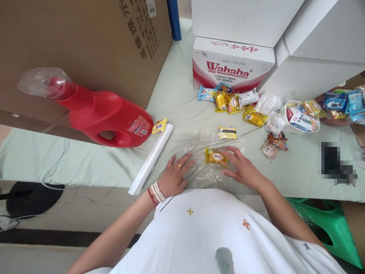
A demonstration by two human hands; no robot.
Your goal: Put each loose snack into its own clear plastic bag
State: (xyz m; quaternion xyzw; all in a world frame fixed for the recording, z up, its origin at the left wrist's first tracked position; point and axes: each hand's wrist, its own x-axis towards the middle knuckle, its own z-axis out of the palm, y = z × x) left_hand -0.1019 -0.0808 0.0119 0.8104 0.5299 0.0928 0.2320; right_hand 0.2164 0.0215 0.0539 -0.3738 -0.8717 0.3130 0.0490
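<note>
My left hand (177, 176) lies flat with fingers spread on the left edge of a clear plastic sheet (196, 173). Fingers apart, my right hand (241, 167) is at the right end of a yellow-wrapped snack (216, 156) lying on the sheet; I cannot tell whether the fingertips touch it. Just beyond sits a pale yellow snack packet (227, 133) with a dark stripe. To the left of my left hand, a white roll of plastic film (151, 159) lies slanted. One small yellow packet (159, 126) rests by the roll's far end.
A red jug (114, 110) lies against a large cardboard box (94, 42) at left. Behind stands a Wahaha water carton (232, 64), with several snack packets (228, 99) before it. A white tub of packets (302, 118) is at right. A green stool (333, 224) stands below the table.
</note>
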